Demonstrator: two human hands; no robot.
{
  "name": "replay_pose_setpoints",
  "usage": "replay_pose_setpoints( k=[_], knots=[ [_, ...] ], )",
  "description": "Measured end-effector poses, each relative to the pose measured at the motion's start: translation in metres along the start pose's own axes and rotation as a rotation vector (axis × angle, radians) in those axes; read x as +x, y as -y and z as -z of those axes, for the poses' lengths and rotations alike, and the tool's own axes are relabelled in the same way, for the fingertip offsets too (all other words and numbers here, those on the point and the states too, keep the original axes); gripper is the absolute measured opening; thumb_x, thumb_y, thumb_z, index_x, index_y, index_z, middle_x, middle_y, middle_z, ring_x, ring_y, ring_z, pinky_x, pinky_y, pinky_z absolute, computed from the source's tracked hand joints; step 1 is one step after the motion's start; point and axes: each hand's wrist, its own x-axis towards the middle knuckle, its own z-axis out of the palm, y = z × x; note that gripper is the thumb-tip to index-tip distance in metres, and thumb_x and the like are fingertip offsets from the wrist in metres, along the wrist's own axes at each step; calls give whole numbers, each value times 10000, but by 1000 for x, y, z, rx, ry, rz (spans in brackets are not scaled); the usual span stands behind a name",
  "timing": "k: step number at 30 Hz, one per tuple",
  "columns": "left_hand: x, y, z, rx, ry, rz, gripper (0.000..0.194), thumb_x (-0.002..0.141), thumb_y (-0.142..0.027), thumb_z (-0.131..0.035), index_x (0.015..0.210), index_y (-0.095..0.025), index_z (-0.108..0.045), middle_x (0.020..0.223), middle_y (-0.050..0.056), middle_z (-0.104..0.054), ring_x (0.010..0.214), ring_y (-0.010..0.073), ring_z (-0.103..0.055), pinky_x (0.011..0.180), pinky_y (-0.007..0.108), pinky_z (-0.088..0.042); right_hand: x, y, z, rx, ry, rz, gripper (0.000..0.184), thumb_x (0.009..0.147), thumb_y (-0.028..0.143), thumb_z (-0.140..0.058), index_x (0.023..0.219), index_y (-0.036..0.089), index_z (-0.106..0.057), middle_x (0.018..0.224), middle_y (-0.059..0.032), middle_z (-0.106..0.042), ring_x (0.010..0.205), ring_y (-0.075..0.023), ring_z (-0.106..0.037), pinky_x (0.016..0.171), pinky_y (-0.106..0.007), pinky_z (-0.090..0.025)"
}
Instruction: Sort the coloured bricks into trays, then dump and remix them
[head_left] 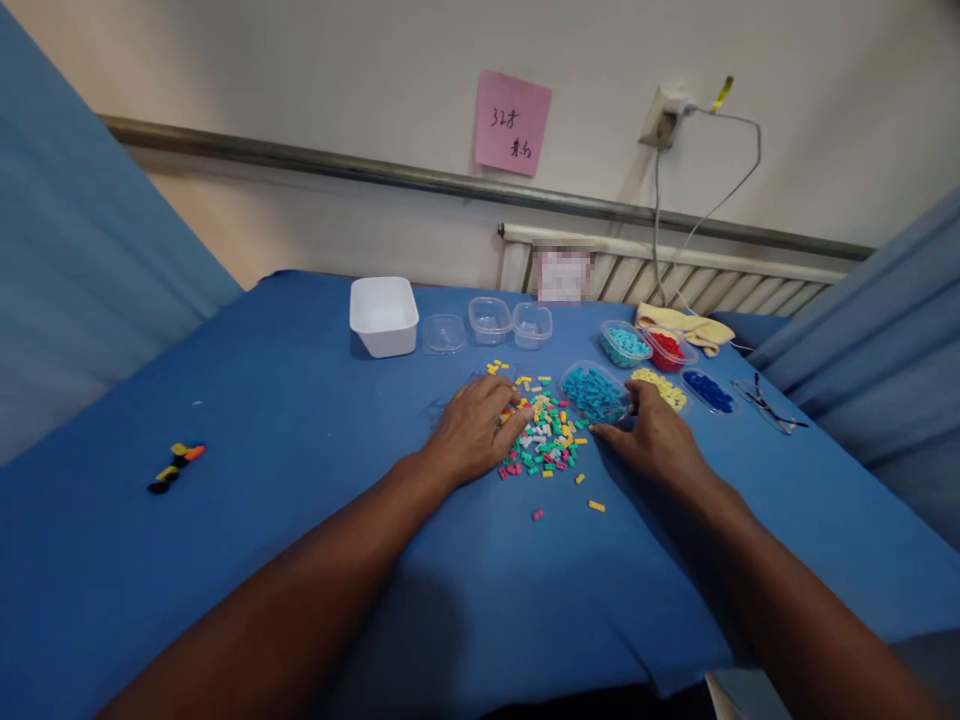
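Observation:
A loose pile of small building bricks [551, 432] in green, yellow, pink and white lies on the blue cloth. Over its left side rests my left hand [476, 425], palm down with the fingers apart; bricks under it are partly hidden. Right of the pile is a clear plastic tub [564, 398] filled with teal bricks [591, 392]. My right hand [658, 435] has thumb and fingers around the near right corner of this tub. A few stray bricks, among them a yellow brick [596, 506] and a pink brick [538, 515], lie nearer to me.
Behind stand a white tub [384, 340], a clear lid [444, 335] and two clear tubs [489, 325]. At right are containers of light-blue, red [667, 350], yellow and dark-blue bricks [709, 392], a yellow cloth [686, 325] and glasses [772, 408]. A joined brick piece [178, 465] lies left.

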Motion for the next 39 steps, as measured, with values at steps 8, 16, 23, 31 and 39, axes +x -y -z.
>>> replay_pose_setpoints(
  k=[8, 16, 23, 31, 39],
  knots=[
    [3, 3, -1, -104, -46, 111, 329, 1151, -426, -491, 1242, -206, -718, 1279, 121, -758, 1263, 284, -697, 1151, 494, -545, -15, 32, 0, 311, -86, 234, 445, 1054, 441, -642, 1425, 195, -623, 1233, -158, -826, 1005, -300, -817, 835, -439, -653],
    [2, 3, 0, -133, -94, 202, 365, 1154, -406, -461, 1333, -197, -701, 1364, 133, -744, 1336, 280, -681, 1205, 478, -524, -14, 47, 9, 10, -295, 551, 307, 1147, 337, -547, 1190, 198, -818, 1128, -127, -879, 994, -279, -842, 913, -399, -630],
    [0, 7, -6, -76, -133, 173, 301, 1124, -386, -544, 1276, -204, -731, 1323, 133, -767, 1266, 296, -711, 1151, 507, -547, 33, 45, 18, 273, -271, 171, 331, 991, 508, -726, 1076, 208, -836, 977, -97, -845, 861, -268, -766, 795, -371, -569],
    [-1, -9, -9, -106, 33, -220, 308, 1149, -369, -503, 1038, -206, -739, 1109, 106, -794, 1074, 244, -736, 1022, 433, -573, 83, 92, -11, 802, 163, -159, 397, 866, 569, -832, 809, 204, -687, 621, 2, -633, 526, -151, -588, 481, -264, -513],
    [-9, -16, 0, -24, 93, -229, 394, 1157, -455, -495, 1014, -199, -758, 1045, 109, -790, 1026, 261, -730, 1014, 444, -568, 91, 193, -35, 870, 554, 28, 202, 966, 369, -834, 998, 172, -807, 945, -95, -847, 755, -203, -801, 646, -292, -666]
  ],
)
